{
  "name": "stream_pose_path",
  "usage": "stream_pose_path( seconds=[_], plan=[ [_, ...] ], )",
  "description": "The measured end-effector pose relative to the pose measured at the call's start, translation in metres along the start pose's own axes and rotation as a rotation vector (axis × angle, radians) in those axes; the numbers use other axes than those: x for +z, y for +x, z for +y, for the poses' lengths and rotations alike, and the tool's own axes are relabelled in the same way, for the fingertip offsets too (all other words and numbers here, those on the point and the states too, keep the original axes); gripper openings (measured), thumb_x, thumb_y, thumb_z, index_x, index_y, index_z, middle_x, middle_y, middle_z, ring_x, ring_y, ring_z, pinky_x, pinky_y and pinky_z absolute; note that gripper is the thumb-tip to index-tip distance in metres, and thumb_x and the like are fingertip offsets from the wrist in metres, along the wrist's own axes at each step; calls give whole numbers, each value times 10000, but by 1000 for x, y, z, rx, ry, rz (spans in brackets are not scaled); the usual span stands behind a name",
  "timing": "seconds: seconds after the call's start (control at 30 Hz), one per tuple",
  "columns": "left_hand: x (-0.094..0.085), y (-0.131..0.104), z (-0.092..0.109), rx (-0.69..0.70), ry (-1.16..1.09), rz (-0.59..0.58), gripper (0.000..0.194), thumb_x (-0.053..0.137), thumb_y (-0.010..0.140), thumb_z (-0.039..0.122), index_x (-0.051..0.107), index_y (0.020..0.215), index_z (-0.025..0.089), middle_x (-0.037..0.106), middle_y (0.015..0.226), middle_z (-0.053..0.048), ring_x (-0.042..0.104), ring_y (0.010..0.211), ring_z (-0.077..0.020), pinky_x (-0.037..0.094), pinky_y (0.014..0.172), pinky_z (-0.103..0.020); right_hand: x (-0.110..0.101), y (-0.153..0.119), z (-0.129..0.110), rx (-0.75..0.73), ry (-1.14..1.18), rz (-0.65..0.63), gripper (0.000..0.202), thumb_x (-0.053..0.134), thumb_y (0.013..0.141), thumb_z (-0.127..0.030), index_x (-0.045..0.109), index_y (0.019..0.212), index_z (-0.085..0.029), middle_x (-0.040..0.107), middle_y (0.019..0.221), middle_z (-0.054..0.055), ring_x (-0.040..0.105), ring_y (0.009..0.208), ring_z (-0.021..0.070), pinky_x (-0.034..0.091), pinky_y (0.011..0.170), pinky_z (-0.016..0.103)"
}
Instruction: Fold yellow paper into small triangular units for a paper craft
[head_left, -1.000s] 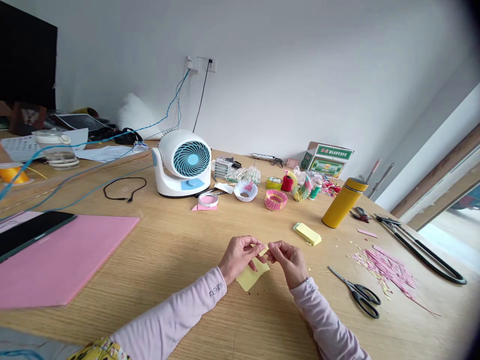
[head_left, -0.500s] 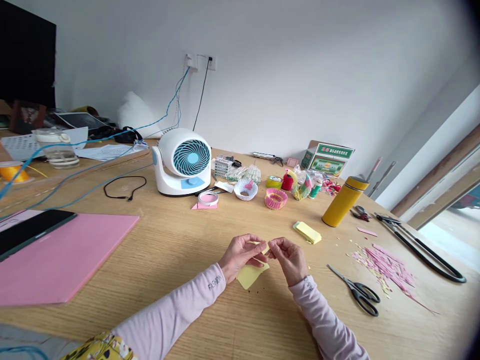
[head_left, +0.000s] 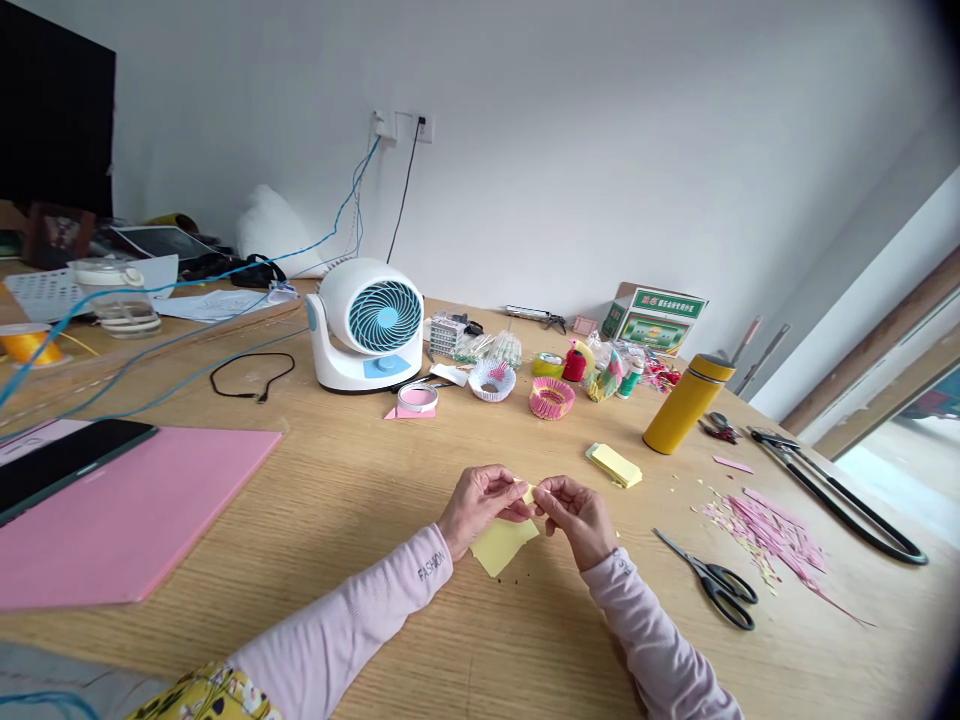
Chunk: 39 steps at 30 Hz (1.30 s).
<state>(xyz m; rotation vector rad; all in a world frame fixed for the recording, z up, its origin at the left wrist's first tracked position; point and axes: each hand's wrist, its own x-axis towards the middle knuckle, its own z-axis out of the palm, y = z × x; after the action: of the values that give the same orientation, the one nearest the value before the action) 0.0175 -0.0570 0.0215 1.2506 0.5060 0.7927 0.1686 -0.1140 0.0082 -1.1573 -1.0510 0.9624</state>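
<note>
At the table's near middle, head view: 2 hands, close together, fingertips nearly meeting at 1 small yellow slip.
Left hand: thumb and forefinger pinched on the slip, other fingers loosely curled.
Right hand: thumb and forefinger closed at the slip's right end, remaining fingers folded.
Sheet: 1, yellow, flat on the wood under and between the hands; dark specks by its near edge.
Scissors: 1 pair, black handles, right of the right hand, tip towards it.
Stack: yellow papers, beyond the right hand, before the flask.
Shreds: pink and yellow, right of the scissors.
Edges: near table edge at lower left; pink board well left of the hands. Wood surface runs between board and left hand, and from hands to 2 paper rings.
</note>
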Motion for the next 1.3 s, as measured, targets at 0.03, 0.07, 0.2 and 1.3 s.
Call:
stream_pose_path(
  seconds=[0.03,0.07,0.2,1.3],
  plan=[
    [0,0,0,-3,-5,-8,319,673,704,411,628,780,105,671,679,-50,658,640,-154,544,663,-282,0,0,1,5,10,-2,301,755,625,-414,640,694,-144,599,536,3,520,473,102,414,390,196],
    [0,0,0,-12,-17,-14,322,664,713,416,630,788,105,670,687,-51,657,642,-151,543,666,-280,0,0,1,6,24,7,296,755,628,-407,637,686,-141,596,535,3,514,472,99,412,389,194],
    [1,0,-1,-69,-102,-4,348,708,679,381,625,878,107,670,767,-60,656,664,-141,539,681,-275,-1,2,6,19,74,62,284,751,638,-392,630,674,-138,601,550,9,498,469,88,388,380,180],
    [-4,3,-8,-123,-238,-72,297,715,698,315,617,882,103,656,770,-45,657,721,-132,522,659,-218,-1,2,3,132,205,-55,303,754,631,-402,654,706,-126,601,555,1,553,473,96,426,336,149]
  ],
)
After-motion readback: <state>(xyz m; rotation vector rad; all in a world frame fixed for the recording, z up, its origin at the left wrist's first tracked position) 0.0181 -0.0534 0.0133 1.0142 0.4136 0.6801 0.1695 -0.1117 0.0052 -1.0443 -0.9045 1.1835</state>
